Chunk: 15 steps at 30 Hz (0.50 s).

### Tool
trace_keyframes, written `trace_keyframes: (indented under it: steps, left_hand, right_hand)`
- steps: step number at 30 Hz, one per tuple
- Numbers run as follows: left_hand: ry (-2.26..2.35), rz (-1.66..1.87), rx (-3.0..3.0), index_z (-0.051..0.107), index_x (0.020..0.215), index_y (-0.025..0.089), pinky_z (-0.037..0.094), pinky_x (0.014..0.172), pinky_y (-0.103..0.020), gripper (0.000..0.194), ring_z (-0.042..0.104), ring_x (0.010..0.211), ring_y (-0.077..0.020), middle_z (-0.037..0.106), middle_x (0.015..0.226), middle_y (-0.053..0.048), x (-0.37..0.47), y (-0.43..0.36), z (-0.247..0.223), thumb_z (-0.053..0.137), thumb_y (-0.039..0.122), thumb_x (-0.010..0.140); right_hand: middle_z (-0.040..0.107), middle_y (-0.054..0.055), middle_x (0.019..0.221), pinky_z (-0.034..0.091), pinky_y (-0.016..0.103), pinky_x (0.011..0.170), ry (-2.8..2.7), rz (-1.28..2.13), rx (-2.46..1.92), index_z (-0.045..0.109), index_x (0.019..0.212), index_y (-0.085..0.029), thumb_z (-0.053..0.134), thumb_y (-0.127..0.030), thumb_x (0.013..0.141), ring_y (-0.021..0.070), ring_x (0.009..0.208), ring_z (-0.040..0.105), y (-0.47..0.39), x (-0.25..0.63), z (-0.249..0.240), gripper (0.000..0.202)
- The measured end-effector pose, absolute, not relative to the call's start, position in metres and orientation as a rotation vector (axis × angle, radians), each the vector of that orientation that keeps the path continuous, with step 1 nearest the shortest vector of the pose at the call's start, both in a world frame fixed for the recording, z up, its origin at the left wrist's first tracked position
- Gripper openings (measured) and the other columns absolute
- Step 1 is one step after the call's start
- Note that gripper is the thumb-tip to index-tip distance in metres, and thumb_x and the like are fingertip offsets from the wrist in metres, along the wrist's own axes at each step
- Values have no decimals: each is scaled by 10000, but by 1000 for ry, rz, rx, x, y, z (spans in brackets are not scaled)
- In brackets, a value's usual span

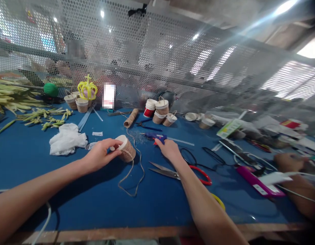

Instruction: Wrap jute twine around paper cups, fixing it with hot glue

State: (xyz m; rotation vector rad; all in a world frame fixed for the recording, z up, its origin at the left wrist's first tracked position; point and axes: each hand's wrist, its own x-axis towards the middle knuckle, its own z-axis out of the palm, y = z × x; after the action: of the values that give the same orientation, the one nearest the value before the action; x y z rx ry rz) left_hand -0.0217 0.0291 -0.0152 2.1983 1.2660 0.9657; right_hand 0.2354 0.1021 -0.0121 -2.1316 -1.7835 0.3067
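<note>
My left hand [102,153] pinches the rim of a small white paper cup [128,150], tilted on its side and wrapped in brown twine. A loose length of twine [134,194] loops from the cup over the blue table and back toward the twine roll [132,117]. My right hand [170,149] is closed around the handle of a blue hot glue gun [159,136], whose nozzle points left toward the cup. A clear glue stick [181,141] sticks out of its back. Under my right forearm lie large scissors [165,170] with red handles.
Behind stand twine-covered cups [161,108], pliers [149,127] and a yellow crown-shaped piece [87,91]. Crumpled white plastic [67,139] lies left. Cords, a magenta case [259,182] and a co-worker's arm [297,183] occupy the right. A perforated metal screen [157,51] closes the back.
</note>
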Motion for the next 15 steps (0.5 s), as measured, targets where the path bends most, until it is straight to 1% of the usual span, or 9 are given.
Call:
trace_keyframes:
  steps: [2, 4, 5, 6, 8, 9, 10, 12, 15]
  left_hand:
    - [1261, 963, 2187, 579, 976, 134, 445, 728, -306, 233, 572, 772, -167, 635, 851, -69, -22, 29, -15, 480, 244, 795]
    - [1253, 966, 2183, 580, 970, 137, 444, 735, -308, 228, 573, 783, -169, 637, 865, -70, -22, 28, -15, 483, 245, 794]
    - [1250, 972, 2181, 578, 972, 135, 443, 738, -309, 231, 573, 787, -170, 637, 871, -73, -22, 28, -15, 485, 248, 793]
    - [1244, 975, 2180, 576, 977, 133, 442, 741, -309, 236, 573, 793, -172, 637, 877, -76, -22, 28, -15, 485, 252, 794]
    - [1232, 977, 2172, 572, 986, 129, 440, 747, -309, 248, 572, 805, -176, 634, 889, -83, -23, 29, -16, 484, 260, 795]
    - [1231, 975, 2166, 571, 990, 128, 439, 747, -308, 254, 572, 805, -178, 633, 889, -85, -23, 30, -17, 483, 264, 795]
    - [1231, 973, 2160, 570, 995, 127, 438, 743, -307, 260, 571, 800, -180, 632, 882, -86, -23, 30, -17, 482, 268, 795]
    - [1236, 971, 2149, 571, 1000, 125, 437, 733, -302, 272, 567, 784, -180, 627, 861, -86, -23, 31, -18, 482, 277, 793]
    - [1228, 976, 2134, 574, 995, 121, 434, 723, -290, 283, 563, 771, -178, 620, 841, -83, -22, 31, -18, 486, 296, 791]
  right_hand:
    - [580, 176, 966, 423, 447, 778, -1788, 204, -2127, 573, 941, -82, 514, -360, 812, 293, 944, 545, 96, 233, -8, 313]
    - [562, 229, 977, 387, 482, 800, -1816, 111, -2055, 572, 908, -64, 509, -358, 806, 352, 1005, 502, 85, 226, 0, 317]
    - [557, 220, 997, 382, 469, 813, -1854, 92, -1991, 569, 907, -74, 495, -355, 813, 339, 1016, 496, 78, 221, 5, 305]
    - [569, 191, 985, 393, 432, 816, -1914, 106, -1909, 571, 893, -91, 479, -364, 821, 304, 994, 513, 70, 215, 10, 297]
    - [616, 71, 869, 447, 309, 737, -2078, 219, -1711, 576, 895, -165, 452, -377, 835, 185, 820, 580, 54, 201, 17, 253]
    - [621, 22, 824, 458, 260, 690, -2195, 318, -1563, 574, 918, -201, 449, -336, 842, 141, 748, 584, 46, 194, 19, 199]
    - [616, 24, 839, 459, 252, 674, -2320, 390, -1299, 557, 978, -199, 438, -258, 848, 131, 737, 576, 39, 187, 19, 185]
    - [596, 51, 870, 453, 269, 693, -2435, 331, -971, 548, 1008, -168, 475, -175, 817, 145, 766, 554, 30, 176, 16, 205]
    - [576, 60, 778, 451, 266, 630, -2336, 221, -854, 562, 892, -134, 544, -169, 781, 147, 687, 536, 26, 166, 6, 118]
